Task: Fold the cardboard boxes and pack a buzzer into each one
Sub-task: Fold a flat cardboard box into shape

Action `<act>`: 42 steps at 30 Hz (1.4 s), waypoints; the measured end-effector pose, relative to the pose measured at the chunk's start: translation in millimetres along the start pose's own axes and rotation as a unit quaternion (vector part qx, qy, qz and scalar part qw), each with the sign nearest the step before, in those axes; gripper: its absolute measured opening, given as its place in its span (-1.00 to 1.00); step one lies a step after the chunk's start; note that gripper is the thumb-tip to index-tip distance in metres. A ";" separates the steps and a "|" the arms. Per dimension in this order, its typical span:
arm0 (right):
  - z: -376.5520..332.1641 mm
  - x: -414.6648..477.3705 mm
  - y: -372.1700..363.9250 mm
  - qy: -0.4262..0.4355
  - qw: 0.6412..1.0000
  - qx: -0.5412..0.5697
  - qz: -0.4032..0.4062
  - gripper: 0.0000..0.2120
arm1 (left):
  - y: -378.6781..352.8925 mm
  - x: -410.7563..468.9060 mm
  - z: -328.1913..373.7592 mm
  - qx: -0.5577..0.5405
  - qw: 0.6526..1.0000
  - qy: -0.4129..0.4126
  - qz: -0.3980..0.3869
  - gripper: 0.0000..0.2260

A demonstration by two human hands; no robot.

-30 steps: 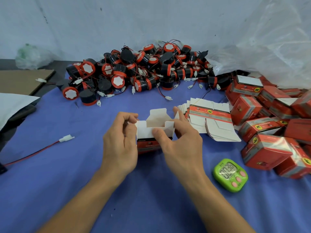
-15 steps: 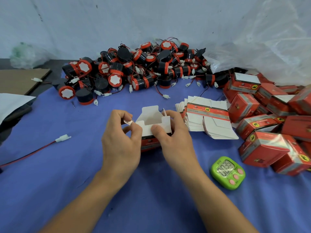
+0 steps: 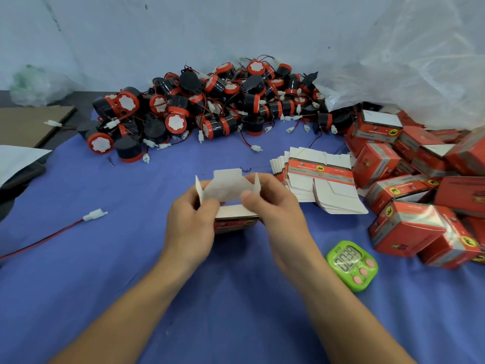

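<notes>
Nearest, both forearms reach in over the blue cloth (image 3: 236, 316). The left hand (image 3: 191, 227) and right hand (image 3: 278, 214) are clamped on 1 box (image 3: 229, 191), which sits between them at the middle of the cloth, low over it or resting on it.

A second ago the box stood open at the top, its long flap upright at the back while the fingers worked the side flaps. Now that long flap leans forward over the opening, pinned under both thumbs, and the 2 small side flaps stand up at either edge. My guess is that this end is being closed, so the box is not ready for filling. Whether anything is inside, I cannot tell.

The box shows plain white card on the flaps and a red printed band below.

To the right lies a green timer (image 3: 351, 264). Beyond it are flat boxes (image 3: 322, 179) in a fanned stack and closed boxes (image 3: 409, 232) heaped at the right edge. Farthest back lie the buzzers (image 3: 210, 109), black and red, wires tangled.
</notes>
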State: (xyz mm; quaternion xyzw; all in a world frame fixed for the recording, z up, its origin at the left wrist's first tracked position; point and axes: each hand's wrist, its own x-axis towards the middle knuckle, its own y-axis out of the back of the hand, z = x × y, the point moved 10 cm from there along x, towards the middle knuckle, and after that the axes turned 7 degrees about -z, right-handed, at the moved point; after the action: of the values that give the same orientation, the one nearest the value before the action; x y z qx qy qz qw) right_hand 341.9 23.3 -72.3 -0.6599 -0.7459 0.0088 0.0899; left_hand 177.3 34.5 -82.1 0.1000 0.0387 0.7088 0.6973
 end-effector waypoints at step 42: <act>13.3 -2.9 24.9 -0.043 0.992 -0.032 0.111 -0.84 | -31.6 4.9 -0.8 -0.260 0.943 0.046 -0.203 -0.60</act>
State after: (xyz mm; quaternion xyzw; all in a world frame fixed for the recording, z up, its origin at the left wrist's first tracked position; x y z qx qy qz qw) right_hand 364.7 25.1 -89.0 -0.7401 -0.6711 0.0234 0.0352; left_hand 208.1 40.2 -88.5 -0.1274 -0.0954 0.5411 0.8258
